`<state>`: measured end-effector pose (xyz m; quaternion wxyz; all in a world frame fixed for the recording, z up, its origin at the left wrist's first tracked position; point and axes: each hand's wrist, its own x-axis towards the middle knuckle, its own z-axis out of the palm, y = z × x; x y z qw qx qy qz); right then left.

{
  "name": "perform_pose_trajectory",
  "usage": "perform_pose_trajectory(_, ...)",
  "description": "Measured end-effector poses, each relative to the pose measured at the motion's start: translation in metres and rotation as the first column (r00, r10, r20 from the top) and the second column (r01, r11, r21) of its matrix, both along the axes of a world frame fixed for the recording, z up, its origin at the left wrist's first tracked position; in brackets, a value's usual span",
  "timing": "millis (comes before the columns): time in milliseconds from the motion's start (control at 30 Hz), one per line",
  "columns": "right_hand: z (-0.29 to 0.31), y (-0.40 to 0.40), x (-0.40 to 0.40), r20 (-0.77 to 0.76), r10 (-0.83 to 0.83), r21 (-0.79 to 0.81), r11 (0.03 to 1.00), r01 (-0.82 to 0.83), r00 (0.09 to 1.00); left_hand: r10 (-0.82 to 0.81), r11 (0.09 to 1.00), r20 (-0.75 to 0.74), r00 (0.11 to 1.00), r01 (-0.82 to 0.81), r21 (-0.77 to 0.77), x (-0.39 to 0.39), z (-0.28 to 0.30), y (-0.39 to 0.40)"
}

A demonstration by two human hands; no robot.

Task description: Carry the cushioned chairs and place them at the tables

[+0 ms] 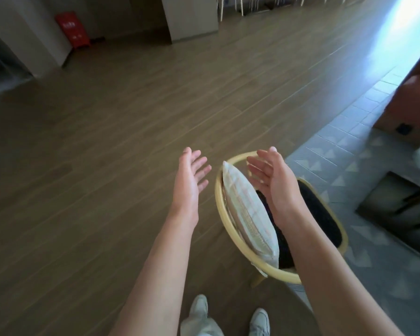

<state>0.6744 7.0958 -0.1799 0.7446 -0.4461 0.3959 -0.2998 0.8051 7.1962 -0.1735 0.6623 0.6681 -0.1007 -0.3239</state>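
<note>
My left hand (192, 170) and right hand (269, 173) hang spread and empty, palms facing each other, above the round pale-yellow wooden chair with its dark seat cushion (289, 229) and striped white pillow (247, 214). It stands on the wood-plank floor (107, 141) just before me, not yet lifted. Pale chair legs (230, 6) show far off; I judge the carrying remains.

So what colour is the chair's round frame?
Pale yellow, seen in the head view: chair frame.
</note>
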Motion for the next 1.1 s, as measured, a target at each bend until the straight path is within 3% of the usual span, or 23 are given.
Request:
perform_pose_trajectory(267, -0.014, -0.042, 0.009, -0.060, -0.282, -0.028, 0.959, 0.281, 0.958, -0.286, 0.958, -0.033, 0.958, 0.285, -0.017, 0.035, -0.028, -0.071)
perform_pose_trajectory(667, -0.054, -0.026, 0.004, -0.203, -0.639, 0.006, 0.757, 0.654, 0.742, -0.663, 0.739, -0.142, 0.735, 0.673, 0.035, 0.063, -0.081, -0.127)
perform_pose_trajectory(833, -0.073, -0.010, -0.009, -0.255, -0.725, 0.057, 0.649, 0.759, 0.639, -0.678, 0.706, -0.189, 0.710, 0.701, 0.100, 0.067, -0.103, -0.127)
perform_pose_trajectory(1100, -0.120, 0.013, -0.017, -0.381, -0.724, 0.116, 0.580, 0.806, 0.575, -0.630, 0.690, -0.195, 0.752, 0.657, 0.304, 0.079, -0.159, -0.115)
